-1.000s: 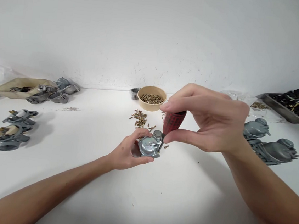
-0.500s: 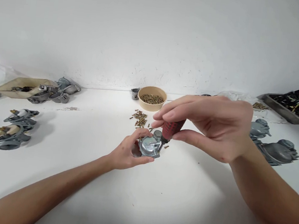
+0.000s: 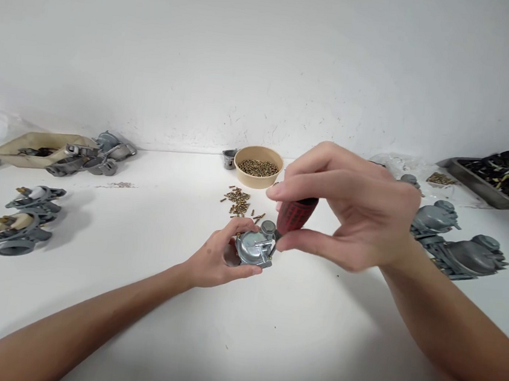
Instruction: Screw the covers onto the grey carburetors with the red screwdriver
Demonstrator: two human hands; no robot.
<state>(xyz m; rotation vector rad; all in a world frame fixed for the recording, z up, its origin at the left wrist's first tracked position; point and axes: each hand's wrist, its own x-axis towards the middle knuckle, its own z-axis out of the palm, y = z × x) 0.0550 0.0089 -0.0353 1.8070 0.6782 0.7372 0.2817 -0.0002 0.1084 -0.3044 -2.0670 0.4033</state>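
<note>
My left hand (image 3: 218, 256) grips a grey metal carburetor (image 3: 254, 248) from its left side, thumb at the near edge and fingers at the far edge. A round cap on the carburetor faces up. In my right hand (image 3: 348, 206) is a screwdriver (image 3: 296, 216) with a red and black handle, pinched between thumb and fingers and tilted. Its shaft is mostly hidden, and the lower end meets the right side of the carburetor. Behind the carburetor lies a loose pile of small brass screws (image 3: 237, 201).
A tan bowl (image 3: 256, 181) of brass screws stands at the back beside a small grey cup-like part (image 3: 229, 159). More carburetors (image 3: 475, 256) lie at right, others (image 3: 23, 230) at left. A yellowish tray (image 3: 31, 149) and a metal tray (image 3: 469, 183) of dark parts flank the table.
My right hand's fingers have shifted around the screwdriver handle, with the thumb lower and further left. My left hand and the carburetor stay in place.
</note>
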